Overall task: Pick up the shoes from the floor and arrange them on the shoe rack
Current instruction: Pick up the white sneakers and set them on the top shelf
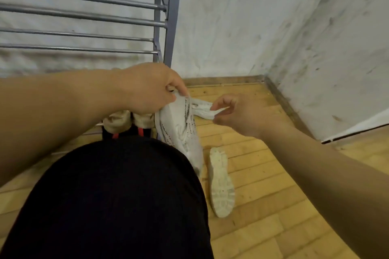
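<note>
My left hand [151, 88] grips the heel end of a white sneaker [181, 130] with black lettering, which hangs toe-down beside the grey metal shoe rack [164, 27]. My right hand [235, 111] pinches the edge of a second white shoe [203, 108] just right of the first. A third pale shoe [221, 183] lies on its side on the wooden floor, sole showing. Two beige shoes [126, 121] sit low at the rack, partly hidden by my forearm.
The rack's upper bars [84, 17] carry nothing in view. Scuffed white walls [273, 27] meet in a corner at the right. My dark-clothed body [117, 200] covers the lower left. Bare wooden floor [273, 206] lies to the right.
</note>
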